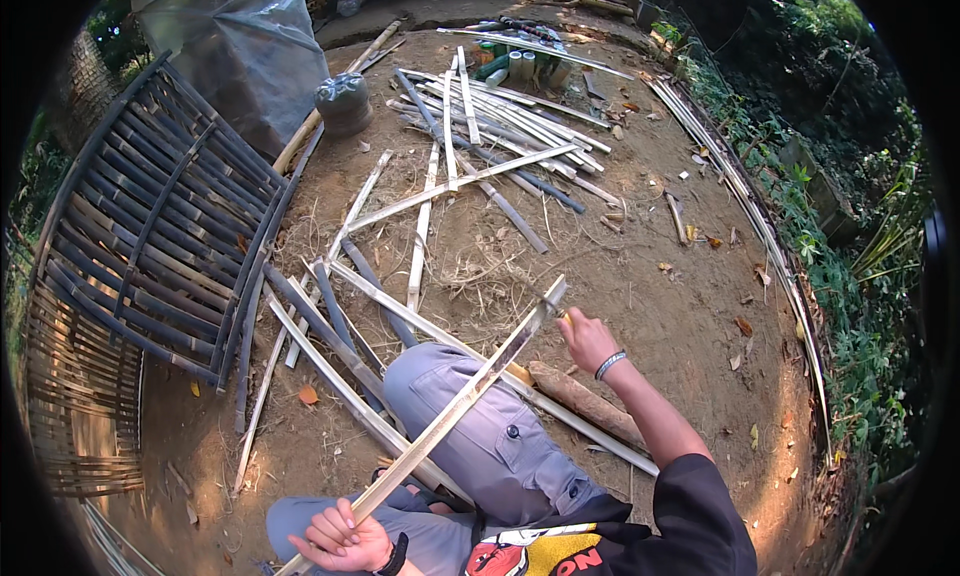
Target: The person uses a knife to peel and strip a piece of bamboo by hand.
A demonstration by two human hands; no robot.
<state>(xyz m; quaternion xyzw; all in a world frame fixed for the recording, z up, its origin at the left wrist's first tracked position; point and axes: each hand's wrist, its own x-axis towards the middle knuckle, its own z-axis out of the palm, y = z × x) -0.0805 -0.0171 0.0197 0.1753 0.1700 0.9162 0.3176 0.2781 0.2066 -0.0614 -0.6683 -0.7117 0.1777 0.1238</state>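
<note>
A long pale split bamboo strip (455, 412) runs diagonally across my lap, over my raised knee. Near its lower end my left hand (342, 538) is closed around it, a dark band on that wrist. My right hand (590, 342) is closed on the handle of a knife (553, 307), beside the strip's far end. Its thin blade reaches across the strip there; how deep it sits in the bamboo I cannot tell. Under the strip are my grey trousers (455, 376). Curly shavings (485, 276) lie on the soil just beyond my knee.
Split bamboo strips (520, 116) are piled ahead, and others (350, 376) lie by my knee. A slatted bamboo frame (165, 216) leans at left. Beside my right forearm lies a thick wooden piece (585, 404). Long strips (745, 196) line the planted right edge.
</note>
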